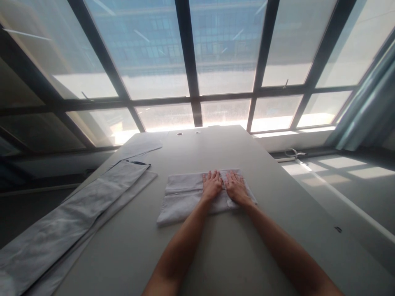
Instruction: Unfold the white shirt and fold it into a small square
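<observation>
A folded piece of light grey cloth lies flat on the white table, wider than it is deep, with a seam or fold line running across its left part. My left hand rests palm down on its middle, fingers stretched toward the window. Beside it, my right hand lies flat on the right part, where a folded-over section shows under the fingers. The hands are close together. Neither one grips the cloth; both press on its top.
More grey fabric with dark edging lies in long layers along the table's left side, partly past the edge. Two small holes mark the table's far end. Beyond stands a large framed window, with a curtain at right and a pale cable below.
</observation>
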Action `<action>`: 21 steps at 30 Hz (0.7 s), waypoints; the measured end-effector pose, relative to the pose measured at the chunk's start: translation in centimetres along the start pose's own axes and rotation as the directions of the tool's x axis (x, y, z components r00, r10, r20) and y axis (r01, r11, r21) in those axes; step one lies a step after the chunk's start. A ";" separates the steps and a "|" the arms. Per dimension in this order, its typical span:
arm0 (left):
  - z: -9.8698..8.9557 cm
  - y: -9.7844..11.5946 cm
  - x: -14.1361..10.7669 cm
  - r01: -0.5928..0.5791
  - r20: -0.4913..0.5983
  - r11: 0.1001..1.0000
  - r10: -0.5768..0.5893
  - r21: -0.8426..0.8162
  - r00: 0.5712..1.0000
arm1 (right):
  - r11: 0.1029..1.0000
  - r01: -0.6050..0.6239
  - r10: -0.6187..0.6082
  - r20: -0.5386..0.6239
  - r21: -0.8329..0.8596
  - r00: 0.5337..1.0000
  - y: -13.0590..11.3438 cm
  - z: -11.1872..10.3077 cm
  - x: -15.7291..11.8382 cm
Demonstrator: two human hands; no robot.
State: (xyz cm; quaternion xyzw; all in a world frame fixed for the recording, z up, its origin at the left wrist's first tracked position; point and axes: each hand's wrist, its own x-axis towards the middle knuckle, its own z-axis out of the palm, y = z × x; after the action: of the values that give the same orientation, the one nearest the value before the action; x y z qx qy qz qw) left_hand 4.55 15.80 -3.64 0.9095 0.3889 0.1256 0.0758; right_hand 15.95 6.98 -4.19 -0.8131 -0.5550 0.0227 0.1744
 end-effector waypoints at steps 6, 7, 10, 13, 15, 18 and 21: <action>-0.4 -1.2 -0.1 0.031 0.047 0.999 -0.032 0.018 0.998 | 1.000 -0.013 0.013 -0.016 0.004 1.000 0.3 0.1 -0.2; -0.6 -1.8 -0.3 0.032 0.070 0.999 -0.034 0.028 0.997 | 1.000 -0.016 0.016 -0.006 -0.002 1.000 0.2 0.0 -0.2; -1.8 -4.4 -1.3 0.052 0.148 0.997 -0.061 0.065 0.987 | 1.000 -0.019 0.019 0.013 -0.015 1.000 0.1 -0.2 -0.2; -3.4 -8.3 -3.0 0.113 0.170 0.988 -0.130 0.103 0.977 | 1.000 -0.014 0.014 0.015 -0.018 1.000 0.2 -0.2 -0.3; -4.6 -11.2 -4.6 0.168 0.149 0.976 -0.188 0.141 0.971 | 1.000 -0.012 0.012 0.012 -0.014 1.000 0.2 0.0 -0.3; -6.2 -15.2 -7.0 0.254 0.094 0.945 -0.278 0.206 0.956 | 1.000 -0.012 0.012 0.013 -0.010 1.000 0.3 0.1 -0.3; -7.2 -17.9 -9.0 0.340 0.055 0.911 -0.361 0.233 0.931 | 0.999 -0.023 0.024 0.025 -0.043 0.999 0.3 0.2 -0.3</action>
State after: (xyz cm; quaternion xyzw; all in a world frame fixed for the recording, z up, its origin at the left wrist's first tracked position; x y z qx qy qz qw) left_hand -15.80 21.86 -2.51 0.8327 0.5531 0.0219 0.0151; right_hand 16.04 6.65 -4.51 -0.8228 -0.5479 0.0234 0.1494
